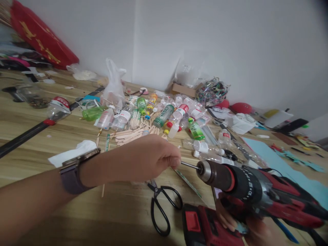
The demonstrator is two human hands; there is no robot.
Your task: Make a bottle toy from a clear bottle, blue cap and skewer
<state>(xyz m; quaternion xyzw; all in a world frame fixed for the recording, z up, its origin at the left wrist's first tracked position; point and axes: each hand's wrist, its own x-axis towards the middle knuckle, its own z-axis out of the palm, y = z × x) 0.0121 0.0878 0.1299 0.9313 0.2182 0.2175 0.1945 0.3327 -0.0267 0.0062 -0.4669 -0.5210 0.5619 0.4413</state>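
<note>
Right grip wrapped round the drill, held above the bench at our right. Left grip curled narrow at the tip of the bit — what it encloses we cannot tell. Scissors lie below.

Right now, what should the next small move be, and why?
Probably ease the left hand back from the metal bit before any spin: that hand, curled shut, hides the bit's tip, while the right hand grips the cordless drill.
</note>
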